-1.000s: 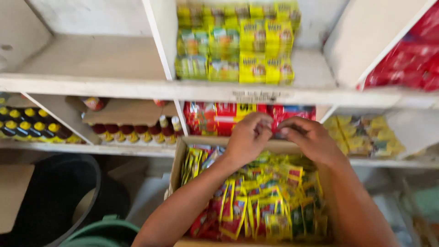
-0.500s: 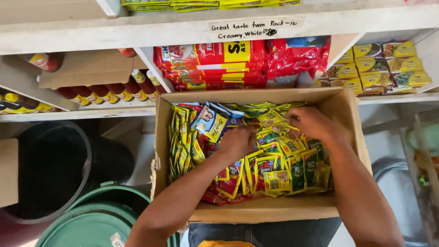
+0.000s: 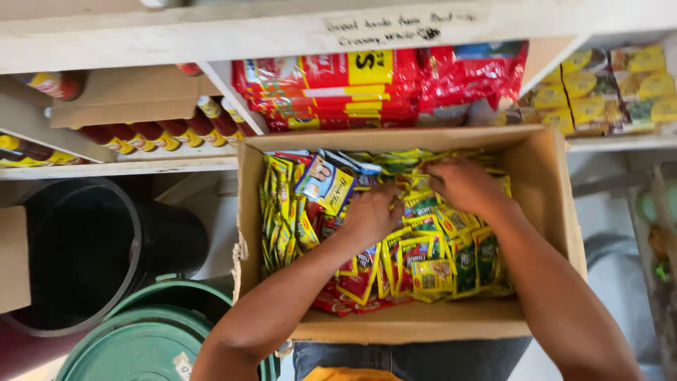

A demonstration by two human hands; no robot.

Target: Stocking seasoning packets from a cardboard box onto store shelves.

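An open cardboard box (image 3: pixel 546 233) rests against my lap, packed with several small yellow, green and red sachets (image 3: pixel 430 264). My left hand (image 3: pixel 370 215) is pressed down among the sachets at the box's middle, fingers curled into them. My right hand (image 3: pixel 462 185) reaches into the far middle of the box and its fingers are closed around yellow sachets. A blue and yellow packet (image 3: pixel 323 181) lies on top at the far left of the box, just left of my left hand.
Wooden shelves (image 3: pixel 176 42) stand ahead with red packets (image 3: pixel 367 92), yellow packs (image 3: pixel 606 88) at right and bottles with yellow caps (image 3: pixel 151 134) at left. A black bin (image 3: pixel 84 247) and green buckets (image 3: pixel 141 342) stand at lower left.
My view has tilted down from the upper shelves to the box. Both hands have moved from the box's far edge deeper into the sachets.
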